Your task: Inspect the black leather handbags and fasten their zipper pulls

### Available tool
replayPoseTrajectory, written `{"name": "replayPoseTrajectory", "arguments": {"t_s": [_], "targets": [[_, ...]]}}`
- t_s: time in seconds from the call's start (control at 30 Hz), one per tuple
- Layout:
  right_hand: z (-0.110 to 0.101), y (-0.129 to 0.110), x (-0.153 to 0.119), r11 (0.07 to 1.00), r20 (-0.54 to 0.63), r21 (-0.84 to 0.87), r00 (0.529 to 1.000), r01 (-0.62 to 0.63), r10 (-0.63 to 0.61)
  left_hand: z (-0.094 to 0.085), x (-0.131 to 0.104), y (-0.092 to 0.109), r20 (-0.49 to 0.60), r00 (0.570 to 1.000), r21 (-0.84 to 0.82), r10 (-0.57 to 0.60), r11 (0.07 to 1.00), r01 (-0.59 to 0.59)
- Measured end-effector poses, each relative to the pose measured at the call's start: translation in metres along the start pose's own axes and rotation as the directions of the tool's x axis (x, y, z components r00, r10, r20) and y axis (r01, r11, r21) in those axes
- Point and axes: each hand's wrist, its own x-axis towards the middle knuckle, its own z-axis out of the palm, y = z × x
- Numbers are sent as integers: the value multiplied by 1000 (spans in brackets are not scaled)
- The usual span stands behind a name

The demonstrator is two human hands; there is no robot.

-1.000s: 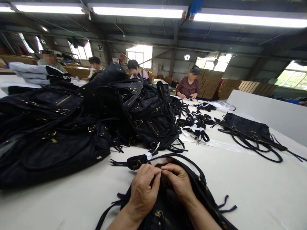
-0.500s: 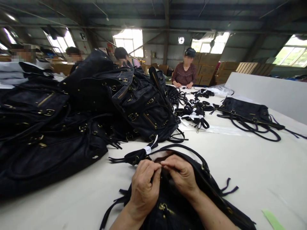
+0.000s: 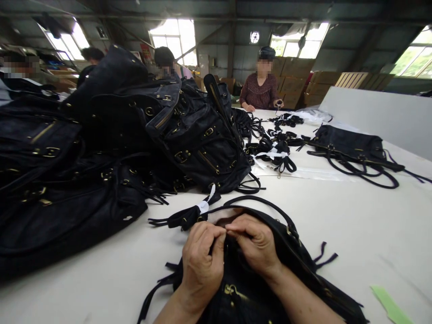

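Bag [image 3: 248, 310], btm mid, looks floppy, so prob. best held by handle [image 3: 266, 200]; L hand [image 3: 202, 256] & R hand [image 3: 261, 247] pinch tight, can't tell on what.

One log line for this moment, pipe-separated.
black bag: open | left hand: pinched at opening | right hand: pinched beside left | strap bundle: on table | pinched item: unclear

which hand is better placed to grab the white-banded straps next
Probably the left hand: the straps lie just beyond it, farther from the right hand. Both are at the bag.
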Motion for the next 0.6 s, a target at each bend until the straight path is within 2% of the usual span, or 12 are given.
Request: {"name": "replayPoseTrajectory", "arguments": {"t_s": [0.17, 0.4, 0.6], "targets": [[1, -1, -1, 1000, -20, -3, 999, -31, 31, 0, 2, 1, -12, 1000, -11, -4, 1000, 4], [1, -4, -1, 1000, 2, 6, 1000, -22, 22, 0, 1, 1, 22, 996, -21, -85, 996, 86], [3, -3, -1, 998, -16, 63, 999, -30, 31, 0, 2, 3, -5, 993, -16, -119, 993, 119]]}}
